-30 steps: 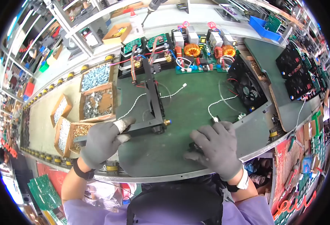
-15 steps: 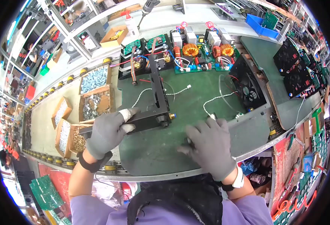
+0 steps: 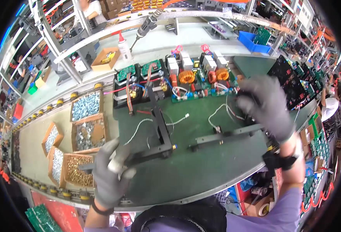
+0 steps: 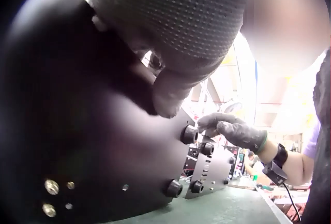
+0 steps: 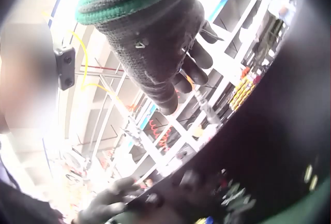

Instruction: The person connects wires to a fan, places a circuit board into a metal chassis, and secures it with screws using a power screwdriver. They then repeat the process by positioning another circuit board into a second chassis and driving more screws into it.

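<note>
A black metal case (image 3: 161, 129) stands on the green mat, its edges forming an L, with a brass fitting at the corner. My gloved left hand (image 3: 111, 174) is at its near left end, thumb and fingers apart. In the left wrist view, fingertips overlap the case's black panel (image 4: 98, 151), which bears rubber feet. Farther right stands a second black case (image 3: 232, 134). Over its right end is my gloved right hand (image 3: 267, 108), blurred, covering the fan area. The right wrist view shows that hand (image 5: 155, 48) with loosely extended fingers and nothing between them.
Cardboard trays of blue-white parts (image 3: 86, 106), metal clips (image 3: 88, 135) and brass screws (image 3: 79, 170) lie left. Circuit boards with copper coils (image 3: 186, 76) line the mat's back. A power driver (image 3: 147, 26) hangs behind; more black fan units (image 3: 290, 83) stand right.
My right hand has moved from the second case's near left end to its right end. My left hand has loosened from the first case's edge. The head view has tilted up.
</note>
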`<state>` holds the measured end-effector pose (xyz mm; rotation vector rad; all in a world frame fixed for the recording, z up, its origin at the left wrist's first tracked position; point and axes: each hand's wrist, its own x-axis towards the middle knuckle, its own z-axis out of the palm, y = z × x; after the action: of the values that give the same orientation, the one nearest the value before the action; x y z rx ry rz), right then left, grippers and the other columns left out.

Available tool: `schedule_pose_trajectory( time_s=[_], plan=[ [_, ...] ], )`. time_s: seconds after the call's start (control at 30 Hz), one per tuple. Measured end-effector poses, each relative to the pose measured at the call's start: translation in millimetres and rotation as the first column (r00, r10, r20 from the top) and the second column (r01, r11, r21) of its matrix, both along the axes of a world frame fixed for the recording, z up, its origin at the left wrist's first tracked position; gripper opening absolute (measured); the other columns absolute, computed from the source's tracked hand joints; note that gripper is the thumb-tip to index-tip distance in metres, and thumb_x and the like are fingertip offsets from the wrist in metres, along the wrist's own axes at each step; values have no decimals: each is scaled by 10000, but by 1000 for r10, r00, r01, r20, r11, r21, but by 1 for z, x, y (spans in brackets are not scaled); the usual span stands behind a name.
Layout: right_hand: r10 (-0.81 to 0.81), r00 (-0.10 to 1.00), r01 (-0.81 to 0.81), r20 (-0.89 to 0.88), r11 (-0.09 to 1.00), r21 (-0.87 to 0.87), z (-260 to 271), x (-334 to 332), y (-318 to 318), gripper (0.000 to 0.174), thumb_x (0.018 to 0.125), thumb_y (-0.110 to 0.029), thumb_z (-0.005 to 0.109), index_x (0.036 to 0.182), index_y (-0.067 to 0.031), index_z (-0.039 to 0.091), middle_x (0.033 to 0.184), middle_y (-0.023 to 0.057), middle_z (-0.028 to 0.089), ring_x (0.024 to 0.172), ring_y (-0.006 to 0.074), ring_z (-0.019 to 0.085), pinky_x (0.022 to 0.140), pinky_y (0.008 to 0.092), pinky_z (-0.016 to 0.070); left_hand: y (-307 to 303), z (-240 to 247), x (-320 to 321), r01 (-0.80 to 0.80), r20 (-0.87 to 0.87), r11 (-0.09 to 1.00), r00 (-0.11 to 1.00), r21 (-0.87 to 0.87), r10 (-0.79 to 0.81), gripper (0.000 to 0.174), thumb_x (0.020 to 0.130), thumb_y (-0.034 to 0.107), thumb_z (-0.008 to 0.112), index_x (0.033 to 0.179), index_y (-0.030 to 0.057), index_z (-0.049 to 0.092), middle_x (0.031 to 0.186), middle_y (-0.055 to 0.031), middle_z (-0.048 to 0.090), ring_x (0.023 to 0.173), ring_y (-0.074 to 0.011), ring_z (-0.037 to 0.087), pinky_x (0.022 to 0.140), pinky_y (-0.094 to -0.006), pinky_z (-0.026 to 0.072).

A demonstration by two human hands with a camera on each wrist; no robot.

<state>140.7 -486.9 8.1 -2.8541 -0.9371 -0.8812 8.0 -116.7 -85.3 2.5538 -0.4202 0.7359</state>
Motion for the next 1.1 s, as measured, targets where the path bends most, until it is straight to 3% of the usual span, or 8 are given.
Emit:
schedule_pose_trajectory(
  time_s=[0.17, 0.3, 0.4, 0.5, 0.63, 0.8, 0.93, 1.1],
  plan=[
    [-255, 840, 300, -478, 954, 20, 67, 162, -19, 280, 841, -250, 626, 1023, -45, 688, 992, 184, 698, 937, 355, 663, 864, 436, 502, 8, -3, -15, -114, 40, 991, 992, -72, 117, 433, 896, 412, 641, 1138, 53, 629, 1174, -194, 551, 1000, -379, 590, 792, -428, 499],
    [-368, 829, 156, -421, 875, -458, -48, 308, -30, 357, 861, -251, 586, 1136, -41, 673, 1091, 200, 685, 1009, 346, 666, 906, 406, 504, 12, -8, -27, -231, -3, 959, 972, -162, 234, 275, 916, 257, 663, 1121, 75, 683, 1225, -175, 606, 1084, -341, 585, 882, -422, 478],
    [-746, 481, 592, -461, 664, -457, -68, 289, 21, 336, 823, -225, 666, 1103, -40, 698, 1132, 155, 685, 1068, 331, 648, 912, 380, 530, 16, -5, -26, -275, 18, 942, 959, -194, 284, 266, 932, 238, 638, 1082, 25, 687, 1182, -176, 615, 1055, -334, 588, 875, -412, 476],
    [-690, 575, 379, -441, 702, -603, -166, 368, -49, 359, 793, -272, 677, 1062, -39, 728, 1093, 150, 703, 1015, 339, 673, 897, 402, 541, 20, -9, -27, -330, 18, 927, 941, -176, 338, 266, 942, 231, 628, 1086, 15, 684, 1174, -171, 615, 1032, -333, 593, 863, -412, 478],
    [-683, 469, 430, -560, 730, -531, -108, 313, -14, 528, 742, -241, 681, 1187, 38, 627, 1141, 248, 659, 1083, 383, 641, 921, 432, 509, 18, -14, -26, -339, 0, 918, 938, -206, 346, 261, 933, 229, 642, 1086, 23, 687, 1168, -170, 617, 1015, -330, 599, 844, -414, 483],
    [-601, 651, 671, -464, 741, -18, -52, 252, -1, 727, 797, -336, 658, 1382, 2, 391, 1138, 257, 648, 1086, 395, 624, 947, 450, 484, 11, -8, -25, -248, 80, 954, 961, -168, 264, 244, 935, 227, 634, 1078, 37, 690, 1142, -166, 623, 981, -319, 612, 816, -392, 493],
    [-346, 932, 363, -110, 883, 296, -23, 206, -16, 550, 829, -221, 653, 1293, -16, 441, 1042, 240, 659, 988, 411, 635, 855, 480, 495, 0, -5, -20, -118, 102, 964, 984, -240, 146, 275, 898, 244, 643, 1108, 71, 683, 1087, -167, 647, 927, -324, 638, 759, -407, 509],
    [77, 936, -47, 342, 994, -94, 46, 100, 15, 561, 748, -83, 657, 1280, -78, 480, 944, 119, 642, 838, 326, 630, 733, 424, 500, -34, 29, 2, 147, 173, 957, 979, -250, -105, 297, 852, 307, 684, 1056, 91, 684, 1065, -143, 611, 895, -337, 628, 768, -417, 514]
  ],
)
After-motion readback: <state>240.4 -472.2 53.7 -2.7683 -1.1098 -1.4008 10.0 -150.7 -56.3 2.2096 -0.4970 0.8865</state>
